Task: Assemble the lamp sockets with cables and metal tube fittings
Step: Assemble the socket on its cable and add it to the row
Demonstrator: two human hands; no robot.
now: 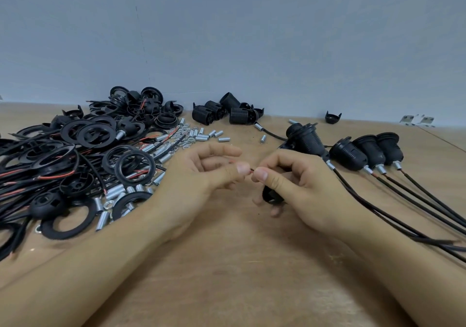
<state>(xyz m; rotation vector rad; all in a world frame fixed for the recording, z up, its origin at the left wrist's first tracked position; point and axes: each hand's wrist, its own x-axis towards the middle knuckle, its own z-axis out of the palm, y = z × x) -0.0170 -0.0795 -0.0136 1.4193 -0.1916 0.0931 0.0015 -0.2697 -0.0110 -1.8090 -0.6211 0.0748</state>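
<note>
Both hands, left hand [201, 172] and right hand [290, 178], pinch a red wire [250, 170] (mostly hidden) with curled fingers.

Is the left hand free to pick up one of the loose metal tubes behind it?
Probably not yet: the left hand pinches a red wire with the right hand. The metal tubes lie unblocked.

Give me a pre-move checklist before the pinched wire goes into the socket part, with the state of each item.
1. Left hand pinches the red wire: ok.
2. Right hand pinches the wire too: ok.
3. Black socket part held under the right hand's fingers: ok.
4. Wire end stripped: cannot tell.
5. Metal tubes lie nearby: ok.
6. Finished sockets lie apart, to the right: ok.
</note>
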